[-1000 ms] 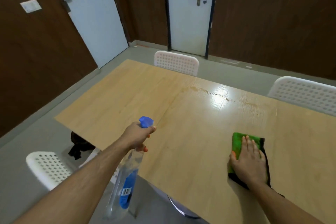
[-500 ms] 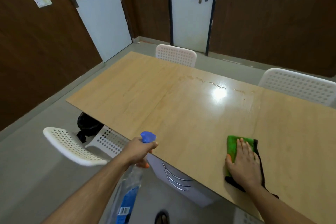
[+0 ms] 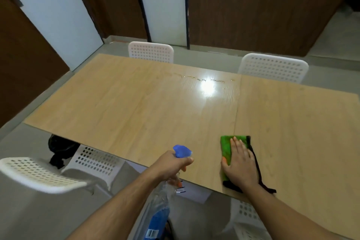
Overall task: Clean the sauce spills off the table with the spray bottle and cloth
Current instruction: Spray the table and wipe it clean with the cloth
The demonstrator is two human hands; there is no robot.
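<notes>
A thin trail of sauce spills (image 3: pixel 196 78) runs along the far side of the light wooden table (image 3: pixel 136 107), beside a bright glare spot. My left hand (image 3: pixel 169 165) grips the neck of a clear spray bottle (image 3: pixel 158 210) with a blue nozzle and blue liquid, held at the table's near edge with the nozzle facing the far side. My right hand (image 3: pixel 240 165) lies flat with straight fingers on a green cloth with a black edge (image 3: pixel 226 148), which rests on the table near the front edge.
Two white perforated chairs (image 3: pixel 151 51) (image 3: pixel 272 67) stand at the table's far side. Another white chair (image 3: pixel 41 173) sits at the near left, and one (image 3: pixel 247 218) under the near edge. A black bag (image 3: pixel 58 148) lies under the table's left end. Doors and brown panels line the walls.
The view has swung right along the table. My left hand with the bottle now sits closer to the cloth. My right hand stays flat on the cloth.
</notes>
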